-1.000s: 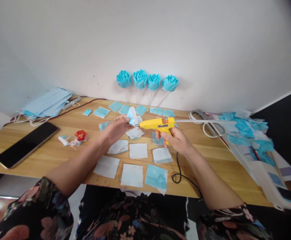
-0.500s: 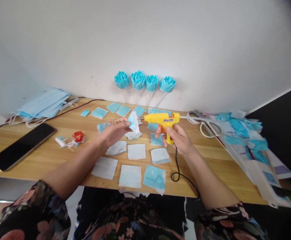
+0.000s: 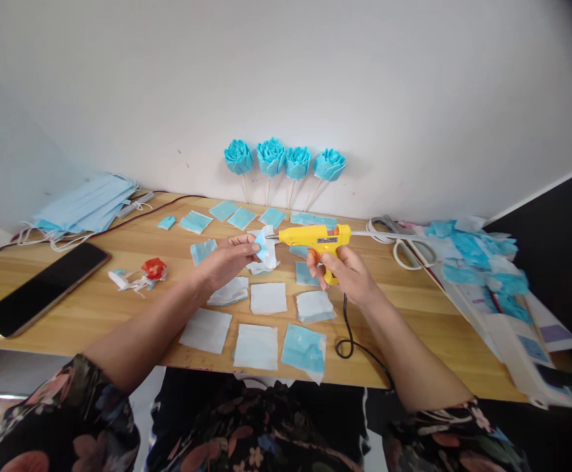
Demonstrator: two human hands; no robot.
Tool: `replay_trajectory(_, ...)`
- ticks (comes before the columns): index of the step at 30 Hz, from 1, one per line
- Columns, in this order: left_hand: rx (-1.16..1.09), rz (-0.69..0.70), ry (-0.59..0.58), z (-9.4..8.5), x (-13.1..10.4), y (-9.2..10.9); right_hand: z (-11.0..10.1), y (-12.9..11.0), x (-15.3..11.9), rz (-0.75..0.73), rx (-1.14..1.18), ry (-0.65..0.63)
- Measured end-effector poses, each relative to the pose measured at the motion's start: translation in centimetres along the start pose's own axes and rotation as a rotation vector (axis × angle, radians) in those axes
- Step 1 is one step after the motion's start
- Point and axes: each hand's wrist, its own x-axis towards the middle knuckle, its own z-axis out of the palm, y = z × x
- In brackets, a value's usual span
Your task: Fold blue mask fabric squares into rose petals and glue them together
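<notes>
My left hand (image 3: pixel 229 257) pinches a small blue-and-white piece of mask fabric (image 3: pixel 265 249) between thumb and fingers. Wrapped round the grip of a yellow hot glue gun (image 3: pixel 312 235) is my right hand (image 3: pixel 345 269). The gun points left, its metal nozzle at the fabric's upper edge; whether it touches I cannot tell. A clear glue stick (image 3: pixel 377 234) juts from the gun's back, and a black cord (image 3: pixel 345 344) hangs below. Beneath both hands lie several cut fabric squares, among them a white square (image 3: pixel 268 298) and a blue square (image 3: pixel 304 349).
Several blue fabric roses (image 3: pixel 271 157) on thin sticks lean against the wall. At left are a stack of face masks (image 3: pixel 86 204), a phone (image 3: pixel 44 288) and a red scrap (image 3: pixel 154 269). White-handled scissors (image 3: pixel 413 254) and blue scraps (image 3: pixel 477 252) lie at right.
The glue gun has shifted slightly left, bringing its nozzle to the fabric's upper edge. The fabric piece in my left hand has tilted and looks more crumpled.
</notes>
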Motion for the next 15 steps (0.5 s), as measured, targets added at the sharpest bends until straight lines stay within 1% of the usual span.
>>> replay_trajectory(7,-0.028,-0.017,0.025,0.11,-0.06,0.02,0.26,-0.54,0.04,0.008,-0.023,-0.011)
replay_trajectory(15,-0.031,-0.036,0.026,-0.01,0.04,-0.14,0.25,-0.51,0.16,-0.008,-0.045,0.006)
